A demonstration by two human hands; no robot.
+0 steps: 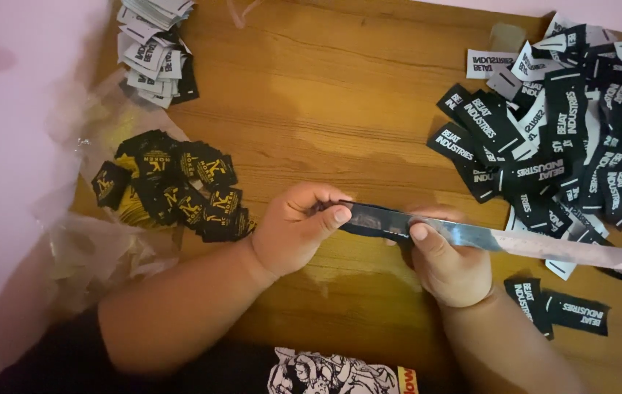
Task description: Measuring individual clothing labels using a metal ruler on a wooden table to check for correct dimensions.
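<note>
My left hand (298, 232) pinches one end of a small black fabric label (373, 219) between thumb and fingers. My right hand (448, 259) grips the other side, where a narrow clear plastic sleeve (544, 244) runs off to the right edge. The label sits at or inside the sleeve's open end; which one I cannot tell. Both hands hover just above the wooden table (340, 102).
A large heap of black and white labels (566, 138) lies at the right, with two loose black ones (559, 306) near my right wrist. Black labels with yellow print (172, 186) sit on crinkled clear plastic (99, 248) at the left. A stack of white labels (154, 51) lies top left.
</note>
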